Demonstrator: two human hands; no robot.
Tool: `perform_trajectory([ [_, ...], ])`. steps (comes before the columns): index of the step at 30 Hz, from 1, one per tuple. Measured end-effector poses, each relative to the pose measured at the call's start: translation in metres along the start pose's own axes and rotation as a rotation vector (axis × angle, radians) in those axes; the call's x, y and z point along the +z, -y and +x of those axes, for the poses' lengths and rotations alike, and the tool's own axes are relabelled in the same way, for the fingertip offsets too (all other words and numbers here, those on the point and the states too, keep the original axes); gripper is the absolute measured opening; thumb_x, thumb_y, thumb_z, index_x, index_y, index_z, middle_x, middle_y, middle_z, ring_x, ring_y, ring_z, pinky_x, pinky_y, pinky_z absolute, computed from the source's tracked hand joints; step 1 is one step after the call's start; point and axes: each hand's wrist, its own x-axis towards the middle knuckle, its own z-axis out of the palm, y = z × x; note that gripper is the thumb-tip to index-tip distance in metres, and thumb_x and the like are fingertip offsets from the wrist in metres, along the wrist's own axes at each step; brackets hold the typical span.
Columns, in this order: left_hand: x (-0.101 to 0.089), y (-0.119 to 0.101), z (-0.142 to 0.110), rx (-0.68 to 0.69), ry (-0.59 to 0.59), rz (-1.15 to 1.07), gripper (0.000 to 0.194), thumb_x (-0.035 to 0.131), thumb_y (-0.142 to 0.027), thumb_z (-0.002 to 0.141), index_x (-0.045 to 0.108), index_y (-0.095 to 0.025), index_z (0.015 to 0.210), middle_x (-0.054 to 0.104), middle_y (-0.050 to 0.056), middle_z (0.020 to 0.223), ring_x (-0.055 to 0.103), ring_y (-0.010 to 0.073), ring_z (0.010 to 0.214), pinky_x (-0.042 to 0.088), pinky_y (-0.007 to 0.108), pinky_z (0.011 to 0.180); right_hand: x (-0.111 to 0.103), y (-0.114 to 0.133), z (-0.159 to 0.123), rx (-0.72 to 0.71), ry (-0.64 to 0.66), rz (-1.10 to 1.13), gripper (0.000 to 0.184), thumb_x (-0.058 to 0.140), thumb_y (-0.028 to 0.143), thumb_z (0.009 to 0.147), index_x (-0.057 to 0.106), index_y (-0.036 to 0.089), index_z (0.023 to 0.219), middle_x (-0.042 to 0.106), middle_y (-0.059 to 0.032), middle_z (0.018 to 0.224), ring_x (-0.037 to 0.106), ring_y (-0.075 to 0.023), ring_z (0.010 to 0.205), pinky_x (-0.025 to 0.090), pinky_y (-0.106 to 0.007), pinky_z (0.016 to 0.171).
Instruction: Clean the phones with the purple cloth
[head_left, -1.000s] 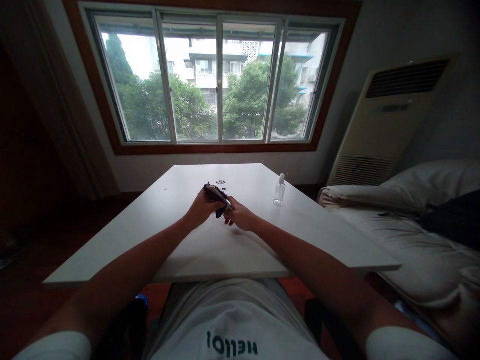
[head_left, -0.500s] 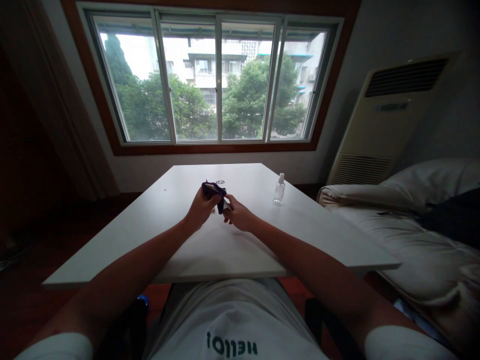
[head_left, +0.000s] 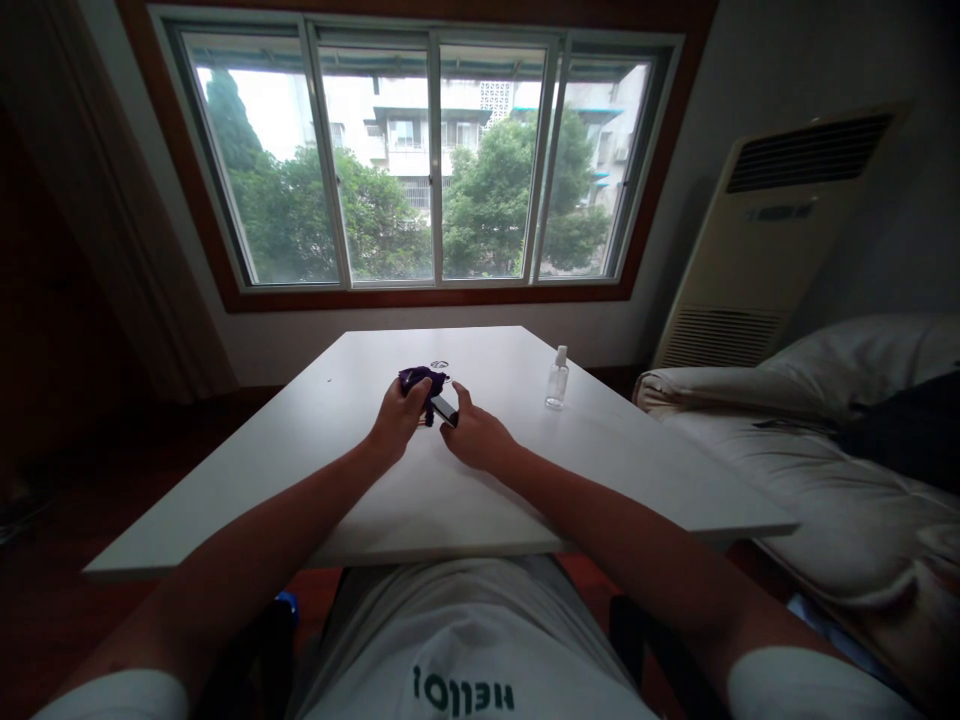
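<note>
My left hand [head_left: 394, 418] is closed around a bunched dark purple cloth [head_left: 424, 380], which may be a pouch; its exact kind is too small to make out. A small flat silver-and-black object [head_left: 445, 410] sticks out at the cloth's right side. My right hand [head_left: 478, 432] grips that object's near end, one finger raised along it, the others hidden below. Just behind the cloth, a thin dark looped item [head_left: 439, 364] lies on the white table [head_left: 360, 510]. Something small and brownish [head_left: 423, 421] shows partly under my left hand.
A clear bottle with a white cap [head_left: 556, 380] stands upright on the table, right of my hands. To the right is a pale sofa [head_left: 720, 440] with dark fabric on it. A floor-standing air conditioner [head_left: 772, 230] and a wide window [head_left: 435, 160] are beyond.
The cloth has shifted slightly left with my left hand. More of the flat object now shows between my hands, and my right hand has turned a little.
</note>
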Motion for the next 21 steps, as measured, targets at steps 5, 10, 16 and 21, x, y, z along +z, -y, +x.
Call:
perform_trajectory([
  [5, 0.001, -0.002, -0.001, -0.034, 0.019, 0.005, 0.043, 0.073, -0.044, 0.080, 0.062, -0.013, 0.107, 0.066, 0.006, 0.085, 0.061, 0.0145, 0.069, 0.046, 0.023, 0.056, 0.000, 0.006, -0.005, 0.037, -0.007, -0.037, 0.075, 0.052, 0.037, 0.093, 0.016, 0.017, 0.156, 0.063, -0.0237, 0.119, 0.065, -0.0390, 0.101, 0.048, -0.046, 0.083],
  [10, 0.004, 0.000, -0.001, -0.063, 0.051, -0.049, 0.039, 0.072, -0.046, 0.082, 0.063, -0.016, 0.105, 0.065, 0.003, 0.081, 0.060, 0.0131, 0.065, 0.043, 0.021, 0.049, 0.006, 0.008, -0.008, 0.031, -0.104, -0.149, 0.087, 0.056, 0.035, 0.089, 0.007, 0.015, 0.158, 0.058, -0.0245, 0.123, 0.063, -0.0400, 0.102, 0.047, -0.050, 0.086],
  [16, 0.008, -0.005, -0.004, -0.097, 0.050, -0.209, 0.051, 0.071, -0.057, 0.082, 0.065, -0.013, 0.106, 0.068, 0.007, 0.084, 0.065, 0.0174, 0.073, 0.052, 0.027, 0.059, 0.009, 0.005, -0.007, -0.018, -0.123, -0.158, 0.099, 0.065, 0.042, 0.082, 0.007, 0.016, 0.158, 0.053, -0.0223, 0.129, 0.060, -0.0383, 0.106, 0.048, -0.047, 0.087],
  [21, -0.002, -0.006, 0.004, -0.130, -0.019, -0.245, 0.056, 0.069, -0.062, 0.081, 0.066, -0.012, 0.107, 0.071, 0.009, 0.086, 0.067, 0.0191, 0.076, 0.052, 0.027, 0.060, 0.004, 0.006, -0.004, -0.119, -0.132, -0.084, 0.089, 0.069, 0.048, 0.079, 0.026, 0.015, 0.150, 0.054, -0.0192, 0.129, 0.057, -0.0341, 0.113, 0.047, -0.043, 0.093],
])
